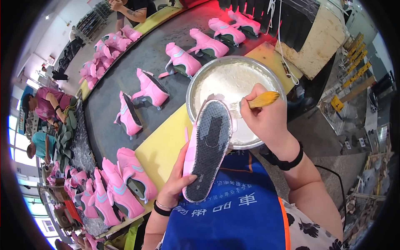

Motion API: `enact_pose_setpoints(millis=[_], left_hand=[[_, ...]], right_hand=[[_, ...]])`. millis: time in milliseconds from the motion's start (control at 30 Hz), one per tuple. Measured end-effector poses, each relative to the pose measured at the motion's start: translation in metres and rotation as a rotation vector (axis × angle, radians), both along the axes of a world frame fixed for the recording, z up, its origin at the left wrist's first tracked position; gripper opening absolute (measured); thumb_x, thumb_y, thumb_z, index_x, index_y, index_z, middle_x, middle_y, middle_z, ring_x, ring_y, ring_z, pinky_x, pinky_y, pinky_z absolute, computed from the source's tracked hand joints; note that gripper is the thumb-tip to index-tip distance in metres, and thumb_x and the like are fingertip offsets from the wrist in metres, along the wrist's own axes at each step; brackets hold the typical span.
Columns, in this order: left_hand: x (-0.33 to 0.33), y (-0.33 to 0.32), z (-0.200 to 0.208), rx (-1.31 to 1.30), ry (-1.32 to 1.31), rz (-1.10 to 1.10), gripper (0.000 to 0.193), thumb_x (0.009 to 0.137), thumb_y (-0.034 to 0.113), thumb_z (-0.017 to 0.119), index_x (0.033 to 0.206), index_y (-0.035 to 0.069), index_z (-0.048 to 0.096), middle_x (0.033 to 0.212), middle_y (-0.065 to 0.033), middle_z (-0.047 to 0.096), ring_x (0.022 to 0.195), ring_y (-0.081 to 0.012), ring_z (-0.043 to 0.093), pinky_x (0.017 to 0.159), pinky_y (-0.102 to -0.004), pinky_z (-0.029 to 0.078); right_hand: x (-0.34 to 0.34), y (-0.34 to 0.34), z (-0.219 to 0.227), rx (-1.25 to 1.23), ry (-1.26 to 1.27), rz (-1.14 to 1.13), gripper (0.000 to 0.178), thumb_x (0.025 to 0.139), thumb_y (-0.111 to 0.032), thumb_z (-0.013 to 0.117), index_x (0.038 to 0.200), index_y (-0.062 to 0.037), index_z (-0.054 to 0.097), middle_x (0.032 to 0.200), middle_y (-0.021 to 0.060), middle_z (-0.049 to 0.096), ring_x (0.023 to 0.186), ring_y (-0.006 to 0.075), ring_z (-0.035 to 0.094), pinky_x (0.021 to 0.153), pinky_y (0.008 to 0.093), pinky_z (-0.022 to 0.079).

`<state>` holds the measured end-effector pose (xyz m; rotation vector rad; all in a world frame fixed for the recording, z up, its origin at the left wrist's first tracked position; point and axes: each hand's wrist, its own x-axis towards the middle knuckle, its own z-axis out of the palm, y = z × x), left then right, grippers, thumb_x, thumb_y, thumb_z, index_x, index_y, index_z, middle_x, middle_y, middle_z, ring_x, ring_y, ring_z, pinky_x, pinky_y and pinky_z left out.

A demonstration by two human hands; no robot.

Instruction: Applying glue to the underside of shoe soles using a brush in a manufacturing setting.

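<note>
My left hand (174, 183) grips a pink shoe upper (207, 154) by its heel end, its dark stitched underside turned up toward me. The front part of that underside looks wet and lighter grey-blue. In my right hand (266, 121) is a brush (263, 100) with a yellow handle, its whitish bristles beside the toe edge of the shoe upper. Whether the bristles touch the edge, I cannot tell. Beneath both hands stands a round metal basin (192, 93) holding a thick white liquid (246, 77).
A row of pink shoe uppers (181, 60) curves along the dark conveyor (106, 83). More pink uppers (125, 187) crowd the left side, beside a yellow board (162, 139). Co-workers (52, 100) stand at far left and at the top. Racks (354, 83) are at right.
</note>
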<state>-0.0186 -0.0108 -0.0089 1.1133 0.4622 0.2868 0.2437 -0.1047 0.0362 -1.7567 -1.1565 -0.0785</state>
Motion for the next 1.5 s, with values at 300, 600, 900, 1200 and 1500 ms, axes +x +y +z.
enact_pose_setpoints(millis=[300,600,900,1200,1500], left_hand=[[-0.005,-0.003,0.004,0.048,0.008,0.042,0.108,0.070,0.033,0.075,0.158,0.003,0.020,0.153,-0.0195,0.041,0.139,-0.0294,0.047,0.117,-0.0393,0.035],[-0.036,0.013,-0.018,0.214,-0.032,0.317,0.108,0.075,0.031,0.078,0.160,0.004,0.017,0.156,-0.0168,0.036,0.145,-0.0267,0.036,0.119,-0.0389,0.028],[-0.082,0.037,-0.067,0.908,0.573,0.661,0.105,0.070,0.036,0.080,0.157,0.017,0.026,0.137,-0.0309,0.047,0.128,-0.0461,0.052,0.106,-0.0495,0.045],[-0.082,0.026,-0.056,0.873,0.921,0.524,0.094,0.076,0.058,0.072,0.155,0.025,0.033,0.114,-0.0345,0.057,0.101,-0.0489,0.063,0.087,-0.0530,0.053],[-0.081,0.024,-0.066,0.895,0.888,0.657,0.073,0.088,0.061,0.061,0.150,0.026,0.044,0.108,-0.0319,0.059,0.097,-0.0460,0.064,0.083,-0.0521,0.054]], right_hand=[[-0.011,0.007,-0.007,0.155,0.318,0.098,0.015,0.092,-0.007,0.070,0.085,-0.0027,0.056,0.061,0.0024,0.056,0.054,0.0058,0.054,0.050,0.0260,0.040],[-0.004,-0.018,-0.037,0.291,0.599,0.107,0.011,0.092,-0.003,0.068,0.093,-0.0055,0.058,0.081,0.0006,0.057,0.062,0.0053,0.053,0.051,0.0232,0.042],[0.107,-0.052,-0.089,0.492,0.852,-0.444,0.044,0.098,-0.044,0.060,0.113,-0.0034,0.059,0.102,0.0060,0.060,0.092,0.0161,0.062,0.075,0.0317,0.052],[0.103,-0.041,-0.108,0.199,0.352,-0.528,0.061,0.102,-0.042,0.047,0.116,0.0157,0.064,0.110,0.0282,0.069,0.096,0.0372,0.064,0.085,0.0489,0.049],[0.103,-0.051,-0.121,0.026,-0.080,-0.562,0.048,0.104,-0.031,0.041,0.129,0.0056,0.060,0.113,0.0347,0.065,0.104,0.0461,0.063,0.088,0.0511,0.050]])
